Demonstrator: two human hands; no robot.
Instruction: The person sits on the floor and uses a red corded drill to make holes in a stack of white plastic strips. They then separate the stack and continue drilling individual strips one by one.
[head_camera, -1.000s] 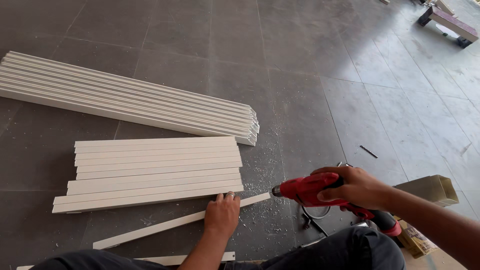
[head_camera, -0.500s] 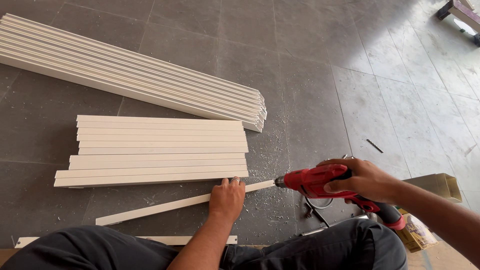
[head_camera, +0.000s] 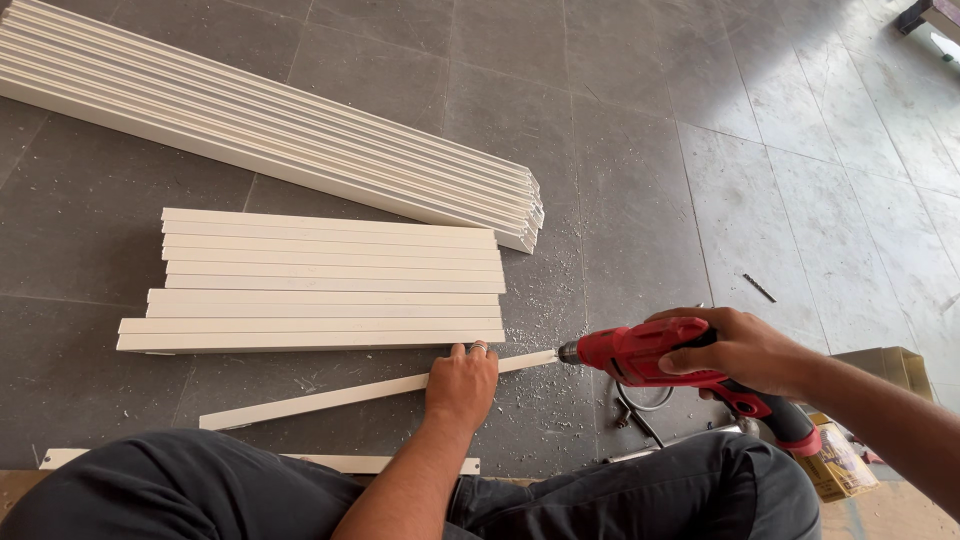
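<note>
While pinning the thin white strip (head_camera: 340, 398) flat against the grey tiled floor (head_camera: 650, 150) with the left hand (head_camera: 462, 385), palm down and fingers resting over it rather than wrapping round it, driving the red power drill (head_camera: 640, 352) into the strip's right end, apparently mid-hole, judging by the bit meeting that end and the pale shavings (head_camera: 520, 345) scattered about it. Gripping the drill with the right hand (head_camera: 735, 350), fingers closed fully around the red housing. Holding the tool nearly level and roughly in line with the strip. Calling next, by the look of it, for steady pressure straight along the strip and a firm left palm, so slender a piece seeming liable to skid or split. Lying slantwise just in front of the knees, the strip: long, narrow, flat-faced, off-white and plain, left end nearer the legs, right end farther off at the drill. Sitting just beyond it, a stack of shorter white strips (head_camera: 320, 285), laid side by side; farther off, running diagonally, a bundle of long white strips (head_camera: 270, 120). Resting close against the legs, one more white strip (head_camera: 330, 463); off to the right, a cardboard box (head_camera: 895, 365).
</note>
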